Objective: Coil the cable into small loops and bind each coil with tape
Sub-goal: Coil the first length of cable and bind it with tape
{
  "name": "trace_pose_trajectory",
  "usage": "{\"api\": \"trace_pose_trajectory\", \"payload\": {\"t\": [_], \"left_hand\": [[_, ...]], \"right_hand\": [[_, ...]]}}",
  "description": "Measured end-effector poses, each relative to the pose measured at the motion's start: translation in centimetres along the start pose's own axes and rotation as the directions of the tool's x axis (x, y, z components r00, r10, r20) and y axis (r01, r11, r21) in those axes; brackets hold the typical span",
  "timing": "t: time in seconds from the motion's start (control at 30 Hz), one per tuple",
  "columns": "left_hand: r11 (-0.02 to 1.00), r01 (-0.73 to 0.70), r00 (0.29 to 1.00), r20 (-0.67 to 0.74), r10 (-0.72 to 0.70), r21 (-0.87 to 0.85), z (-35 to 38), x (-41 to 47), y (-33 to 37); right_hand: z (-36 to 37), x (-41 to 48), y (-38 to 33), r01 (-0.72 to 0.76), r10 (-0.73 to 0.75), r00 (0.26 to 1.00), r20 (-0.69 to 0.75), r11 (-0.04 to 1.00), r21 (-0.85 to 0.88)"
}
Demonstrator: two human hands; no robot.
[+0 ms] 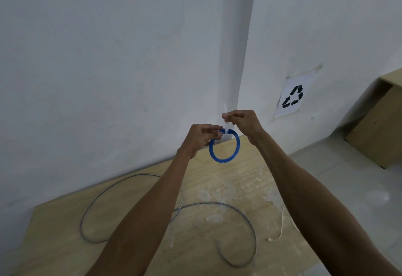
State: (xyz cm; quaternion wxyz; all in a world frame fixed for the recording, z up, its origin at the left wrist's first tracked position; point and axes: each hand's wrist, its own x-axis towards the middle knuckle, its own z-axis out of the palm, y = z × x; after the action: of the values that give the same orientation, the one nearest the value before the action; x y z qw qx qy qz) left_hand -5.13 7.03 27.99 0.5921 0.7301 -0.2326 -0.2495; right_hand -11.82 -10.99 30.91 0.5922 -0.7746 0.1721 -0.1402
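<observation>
Pinching the small, springy blue cable coil (224,147) with my left hand (201,137), my right hand (241,121) grips white tape (226,124) just above it.

A bare, utilitarian room, more like a plain workroom or back room than a home. White painted walls (108,58) meet at a corner and carry no decoration except a sheet of paper with a black recycling symbol (293,96) stuck to the right wall. A light wood tabletop (228,188), smeared with pale stains, is pushed against the far wall and carries a loose grey cable (134,201). On the far right stands an unfinished plywood cabinet (378,128) on a pale floor (348,178).
</observation>
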Motion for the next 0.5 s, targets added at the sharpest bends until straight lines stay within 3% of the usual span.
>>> {"api": "trace_pose_trajectory", "payload": {"t": [0.2,0.5], "left_hand": [[0.996,0.025,0.994,-0.107,-0.034,-0.087,2.7,2.9,-0.8],[0.996,0.024,0.996,-0.081,-0.031,-0.082,5.7,6.4,-1.3]], "right_hand": [[-3.1,1.4,3.3,-0.088,0.085,0.989,0.118,0.996,0.022],[-5.9,3.4,6.6,-0.01,0.019,0.994,0.109,0.997,-0.076]]}}
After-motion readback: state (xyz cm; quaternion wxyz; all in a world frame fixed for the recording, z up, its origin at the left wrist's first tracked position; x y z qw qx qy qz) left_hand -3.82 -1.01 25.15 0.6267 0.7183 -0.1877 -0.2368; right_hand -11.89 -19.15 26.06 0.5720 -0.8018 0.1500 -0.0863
